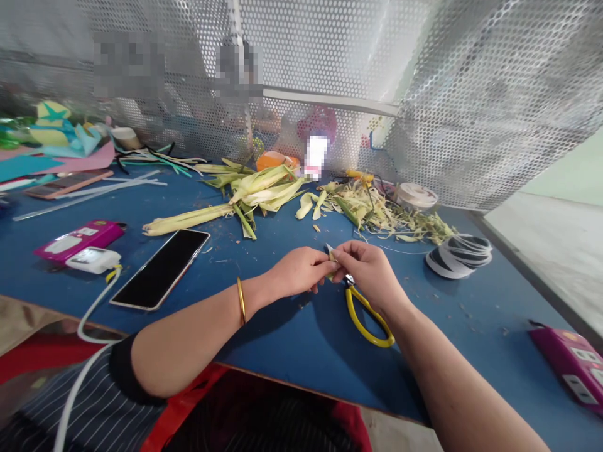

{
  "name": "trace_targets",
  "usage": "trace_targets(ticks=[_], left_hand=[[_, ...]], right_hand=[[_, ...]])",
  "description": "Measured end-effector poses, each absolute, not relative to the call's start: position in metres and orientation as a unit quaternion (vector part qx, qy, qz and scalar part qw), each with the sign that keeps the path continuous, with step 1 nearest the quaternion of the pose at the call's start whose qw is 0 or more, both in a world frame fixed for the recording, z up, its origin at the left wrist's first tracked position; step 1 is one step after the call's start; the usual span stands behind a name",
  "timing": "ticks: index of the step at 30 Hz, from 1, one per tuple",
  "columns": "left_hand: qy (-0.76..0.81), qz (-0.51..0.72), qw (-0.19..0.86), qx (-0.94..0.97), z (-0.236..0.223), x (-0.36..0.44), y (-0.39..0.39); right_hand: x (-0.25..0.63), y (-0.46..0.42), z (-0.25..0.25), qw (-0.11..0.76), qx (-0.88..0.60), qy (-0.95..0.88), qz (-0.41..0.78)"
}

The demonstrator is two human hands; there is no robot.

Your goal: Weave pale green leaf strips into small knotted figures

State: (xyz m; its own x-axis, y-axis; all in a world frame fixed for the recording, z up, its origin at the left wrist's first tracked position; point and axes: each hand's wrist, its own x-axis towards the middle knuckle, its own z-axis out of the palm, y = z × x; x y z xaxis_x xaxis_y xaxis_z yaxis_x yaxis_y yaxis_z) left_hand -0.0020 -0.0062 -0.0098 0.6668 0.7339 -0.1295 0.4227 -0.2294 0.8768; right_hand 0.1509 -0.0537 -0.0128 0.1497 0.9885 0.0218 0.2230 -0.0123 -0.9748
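Here you are with both forearms reaching in over the table (287,342), wrists angled inward, your two hands meeting fingertip to fingertip. Your left hand (301,271), knuckles up, has its thumb pointing across to the right, a gold bracelet (242,301) on that wrist. Your right hand (370,270) comes in from the other side, thumb and forefinger bent into a pinch. And there's the small husk piece (332,257), right between them: both hands are closed on it at the fingertips, your fingers hiding most of it. Just under your right hand lie the scissors (365,320), yellow handles toward you, the metal partly covered by your fingers. Out beyond your left hand, the bundle of corn husks (266,188); straight ahead of your right, a heap of shredded husk (377,210). Over to the right of that hand sits a spool of pale line (459,256). And left of your left hand, near the bracelet side, a dark-screened phone (160,270) lies flat.
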Motion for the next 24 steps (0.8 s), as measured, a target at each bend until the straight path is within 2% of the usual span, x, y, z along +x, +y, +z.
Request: trace_targets(ticks=[3, 6, 9, 14, 18, 24], left_hand=[[0.368, 0.168, 0.471, 0.784, -0.009, -0.003, -0.006], [0.362, 0.17, 0.572, 0.716, -0.008, -0.002, -0.006], [0.368, 0.172, 0.644, 0.648, -0.006, -0.001, -0.006], [0.371, 0.156, 0.671, 0.623, -0.004, 0.0, -0.008], [0.368, 0.137, 0.683, 0.615, -0.004, 0.001, -0.012], [0.341, 0.111, 0.699, 0.619, -0.006, 0.001, -0.014]], right_hand=[[0.148, -0.054, -0.011, 0.498, -0.58, -0.493, 0.415], [0.148, -0.055, -0.008, 0.509, -0.584, -0.479, 0.413], [0.151, -0.056, -0.006, 0.483, -0.603, -0.504, 0.387], [0.158, -0.057, -0.001, 0.431, -0.586, -0.566, 0.388], [0.155, -0.056, -0.003, 0.467, -0.564, -0.534, 0.423], [0.143, -0.055, -0.015, 0.54, -0.56, -0.475, 0.412]])
